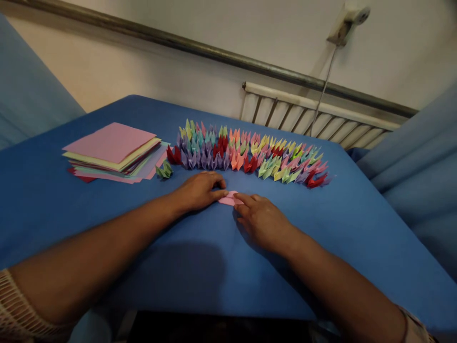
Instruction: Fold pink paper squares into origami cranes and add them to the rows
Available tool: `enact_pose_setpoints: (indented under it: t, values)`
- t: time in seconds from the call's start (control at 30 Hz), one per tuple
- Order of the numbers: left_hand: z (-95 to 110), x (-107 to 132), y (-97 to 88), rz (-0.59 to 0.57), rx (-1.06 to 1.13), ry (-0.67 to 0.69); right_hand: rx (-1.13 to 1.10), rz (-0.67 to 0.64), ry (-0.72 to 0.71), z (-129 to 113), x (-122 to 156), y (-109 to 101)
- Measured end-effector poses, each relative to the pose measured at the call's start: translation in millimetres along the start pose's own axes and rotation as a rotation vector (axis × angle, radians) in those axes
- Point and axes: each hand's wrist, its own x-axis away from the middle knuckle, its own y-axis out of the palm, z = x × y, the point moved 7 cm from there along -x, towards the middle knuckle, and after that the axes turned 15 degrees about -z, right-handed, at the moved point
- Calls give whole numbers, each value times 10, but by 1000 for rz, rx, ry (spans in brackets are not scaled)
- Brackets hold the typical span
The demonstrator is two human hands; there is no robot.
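A small piece of folded pink paper [227, 200] lies flat on the blue-covered table, between my two hands. My left hand [200, 191] rests at its left end, fingers curled and thumb tip on the paper's edge. From the right, my right hand [264, 220] has its fingertips bent down onto the paper, hiding its right end. Just beyond the hands stand rows of folded paper cranes [223, 150] in many colours. One green paper crane [164, 170] sits apart at the left end of the rows.
A stack of square coloured paper sheets [110, 143] lies on the left of the blue tablecloth [171, 281]. Behind the table are a wall rail [214, 55] and a white radiator [303, 112]. Blue curtains [421, 157] hang at both sides; a cord [325, 85] runs down the wall.
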Motion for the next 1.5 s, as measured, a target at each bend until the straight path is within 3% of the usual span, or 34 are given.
enact_pose_setpoints:
  t: [0.13,0.53,0.77,1.0,1.23,1.37,1.5]
  values:
    - [103,-65,58,74,-86,38,-21,-37,0,-7,-7,-16]
    - [142,-154,99,54,69,84,-80,-33,-12,30,-16,-22]
    - [179,-142,96,34,-50,87,-78,-5,-31,19,-18,-14]
    - [210,-156,83,47,48,139,-117,2,-34,21,-4,-27]
    - [316,-69,55,-45,19,195,-136,50,-4,34,12,-20]
    - [324,-8,23,-116,12,232,-112,15,-9,26,4,-6]
    - [335,77,22,-117,-81,270,-103,1,5,52,7,-6]
